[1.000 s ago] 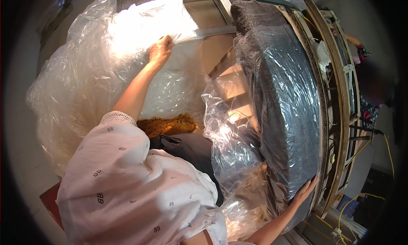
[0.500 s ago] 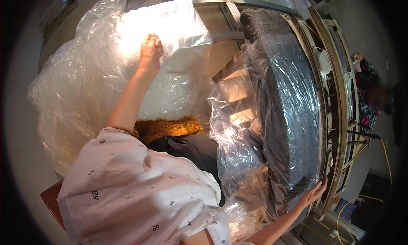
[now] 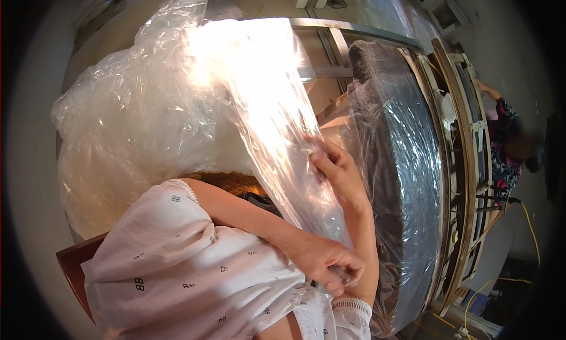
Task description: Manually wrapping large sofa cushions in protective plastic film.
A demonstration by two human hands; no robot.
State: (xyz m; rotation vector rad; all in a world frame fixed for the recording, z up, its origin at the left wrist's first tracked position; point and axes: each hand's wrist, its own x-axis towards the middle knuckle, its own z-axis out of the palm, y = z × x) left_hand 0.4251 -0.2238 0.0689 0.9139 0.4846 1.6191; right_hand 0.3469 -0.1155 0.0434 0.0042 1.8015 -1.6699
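Observation:
A clear plastic sheet (image 3: 277, 128), glaring white under the light, stretches from the far metal frame down to my lap. My left hand (image 3: 335, 266) is close to my body at the sheet's near end, fingers curled around the film; motion blurs the fingertips. Farther up, my right hand (image 3: 341, 172) pinches the sheet's right edge between thumb and curled fingers. My forearms cross, the left hand lying over the right forearm. A dark grey fluffy stack (image 3: 374, 75), partly covered by clear film (image 3: 413, 157), stands just right of my right hand.
Bunched clear plastic (image 3: 124, 128) fills the left side. A metal frame (image 3: 339, 45) runs along the back. Wooden rails (image 3: 469, 163) stand beyond the grey stack, with a yellow cable (image 3: 533, 228) past them. Another person (image 3: 506, 157) is at the far right.
My left hand has come back from the far end of the sheet to my lap, drawing the sheet along. The right hand has left the grey stack's near right side and moved left onto the sheet.

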